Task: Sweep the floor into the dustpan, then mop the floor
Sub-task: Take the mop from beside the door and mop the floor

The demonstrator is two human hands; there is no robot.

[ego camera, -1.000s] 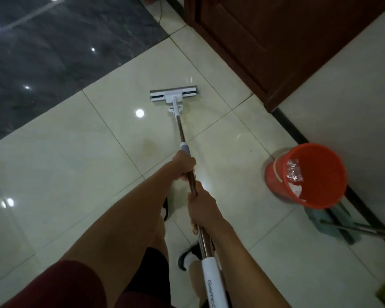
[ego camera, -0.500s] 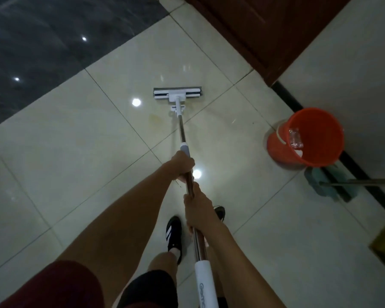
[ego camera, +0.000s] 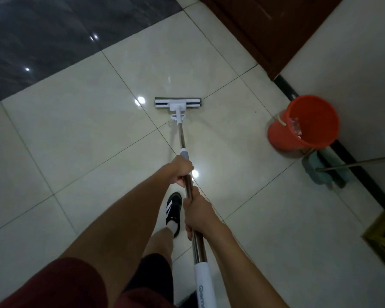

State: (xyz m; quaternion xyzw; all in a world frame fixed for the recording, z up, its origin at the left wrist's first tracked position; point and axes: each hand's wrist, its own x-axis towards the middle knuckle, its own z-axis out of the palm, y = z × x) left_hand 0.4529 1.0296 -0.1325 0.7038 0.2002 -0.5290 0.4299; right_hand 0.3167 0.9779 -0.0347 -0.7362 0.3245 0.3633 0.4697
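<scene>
A home interior, likely a hallway: glossy cream floor tiles (ego camera: 80, 130) meet dark marble flooring (ego camera: 53, 41), a brown wooden door (ego camera: 265, 25), and an orange bucket (ego camera: 302, 125) by the wall.

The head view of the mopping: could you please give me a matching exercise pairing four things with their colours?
Things:
1. bucket
2. mop head
3. door
4. shoe

Colours:
A. dark brown
B. black with white stripes
C. orange-red
D. white and grey

Pairs: 1-C, 2-D, 3-A, 4-B
</scene>
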